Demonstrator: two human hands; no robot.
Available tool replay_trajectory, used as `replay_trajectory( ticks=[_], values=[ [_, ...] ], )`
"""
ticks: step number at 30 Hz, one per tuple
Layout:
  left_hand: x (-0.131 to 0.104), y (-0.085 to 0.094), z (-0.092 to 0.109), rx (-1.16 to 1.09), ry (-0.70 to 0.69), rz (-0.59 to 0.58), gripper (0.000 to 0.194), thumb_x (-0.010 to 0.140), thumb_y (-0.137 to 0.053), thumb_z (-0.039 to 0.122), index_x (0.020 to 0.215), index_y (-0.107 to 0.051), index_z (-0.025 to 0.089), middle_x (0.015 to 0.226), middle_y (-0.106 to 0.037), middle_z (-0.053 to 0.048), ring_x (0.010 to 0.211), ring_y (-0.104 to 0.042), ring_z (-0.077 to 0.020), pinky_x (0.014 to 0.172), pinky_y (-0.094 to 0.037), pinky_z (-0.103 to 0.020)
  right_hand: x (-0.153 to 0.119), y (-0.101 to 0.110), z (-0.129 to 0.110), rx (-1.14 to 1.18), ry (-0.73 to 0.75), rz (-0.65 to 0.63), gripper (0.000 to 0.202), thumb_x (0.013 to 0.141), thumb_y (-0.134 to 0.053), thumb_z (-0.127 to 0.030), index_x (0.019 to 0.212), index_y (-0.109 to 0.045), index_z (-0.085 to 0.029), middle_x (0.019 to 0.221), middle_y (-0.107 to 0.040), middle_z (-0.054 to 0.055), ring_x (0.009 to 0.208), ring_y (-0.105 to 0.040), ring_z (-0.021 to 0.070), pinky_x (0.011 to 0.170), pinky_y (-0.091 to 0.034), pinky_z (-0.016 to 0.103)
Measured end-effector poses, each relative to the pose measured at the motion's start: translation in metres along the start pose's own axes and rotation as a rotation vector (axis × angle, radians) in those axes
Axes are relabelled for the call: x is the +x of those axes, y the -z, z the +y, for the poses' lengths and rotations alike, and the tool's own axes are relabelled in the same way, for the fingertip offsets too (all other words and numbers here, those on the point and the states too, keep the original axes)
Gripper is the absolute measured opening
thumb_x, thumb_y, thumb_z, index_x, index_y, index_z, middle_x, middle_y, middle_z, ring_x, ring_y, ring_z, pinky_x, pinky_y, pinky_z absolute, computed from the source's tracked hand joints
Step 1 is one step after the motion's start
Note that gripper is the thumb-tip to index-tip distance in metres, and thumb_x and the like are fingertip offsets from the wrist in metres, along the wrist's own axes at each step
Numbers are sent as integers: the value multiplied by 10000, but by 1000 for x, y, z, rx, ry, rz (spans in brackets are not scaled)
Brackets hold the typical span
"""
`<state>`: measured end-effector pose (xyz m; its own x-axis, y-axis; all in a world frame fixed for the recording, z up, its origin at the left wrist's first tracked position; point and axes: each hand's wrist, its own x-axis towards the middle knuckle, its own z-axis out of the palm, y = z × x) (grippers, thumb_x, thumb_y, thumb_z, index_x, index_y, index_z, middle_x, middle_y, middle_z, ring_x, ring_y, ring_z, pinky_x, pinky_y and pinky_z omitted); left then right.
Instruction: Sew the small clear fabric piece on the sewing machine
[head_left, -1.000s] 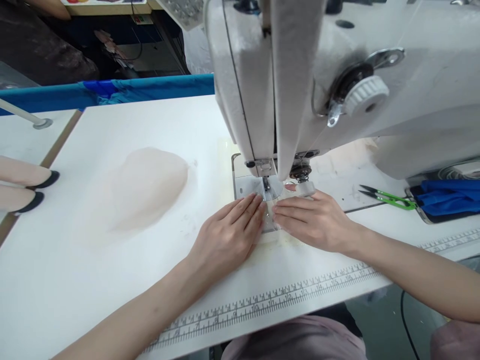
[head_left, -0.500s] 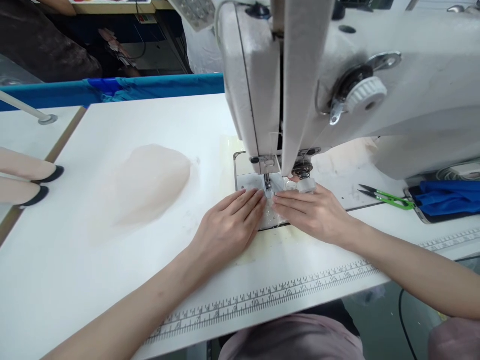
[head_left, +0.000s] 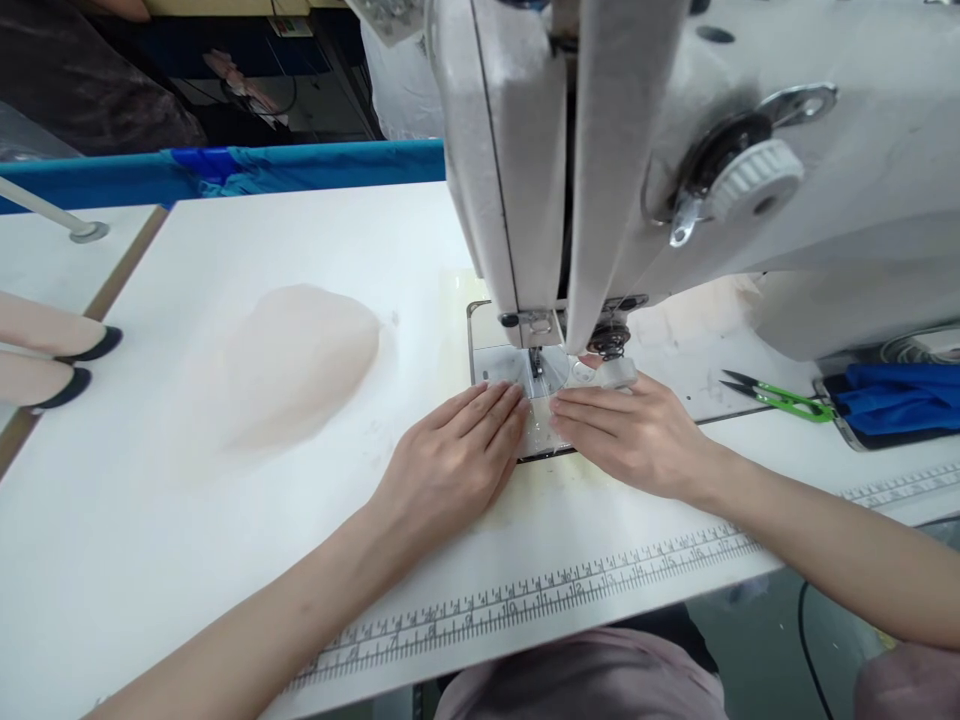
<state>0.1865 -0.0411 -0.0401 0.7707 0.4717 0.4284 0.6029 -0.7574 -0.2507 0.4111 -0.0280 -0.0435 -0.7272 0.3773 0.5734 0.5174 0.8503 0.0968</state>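
Observation:
A white sewing machine [head_left: 510, 150] stands over the table, its presser foot [head_left: 535, 362] above a metal plate [head_left: 491, 362]. My left hand [head_left: 457, 450] lies flat, palm down, at the plate's left front edge, fingers stretched out side by side. On the right side of the plate rests my right hand [head_left: 637, 430], its fingers extended towards the left hand and partly behind a white machine part. A narrow gap separates the fingertips, just in front of the foot. Something thin and transparent seems to lie between them; its outline is too faint to tell.
Green-handled snips [head_left: 787, 398] lie right of the hands, beside a dark tray with blue cloth [head_left: 900, 397]. A printed ruler [head_left: 510, 605] runs along the front edge. Two padded, black-tipped shapes [head_left: 45, 350] and a white rod [head_left: 45, 208] are at the left. A person's dark clothing shows beyond.
The view has shifted slightly closer to the machine. My fingertips are a little farther apart, the left ones having moved slightly left and the right ones slightly right.

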Motion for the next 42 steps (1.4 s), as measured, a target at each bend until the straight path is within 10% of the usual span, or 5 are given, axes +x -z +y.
replay_trajectory(
  ticks=[42],
  values=[
    [5, -8, 0, -40, 116, -11, 308, 930, -523, 253, 1149, -644, 74, 1171, -674, -130, 1095, -647, -260, 979, -532, -434, 3, -9, 2, -112, -128, -134, 277, 973, -461, -239, 1088, -683, -121, 1005, -736, 72, 977, -655, 186, 1157, -294, 433]
  ],
)
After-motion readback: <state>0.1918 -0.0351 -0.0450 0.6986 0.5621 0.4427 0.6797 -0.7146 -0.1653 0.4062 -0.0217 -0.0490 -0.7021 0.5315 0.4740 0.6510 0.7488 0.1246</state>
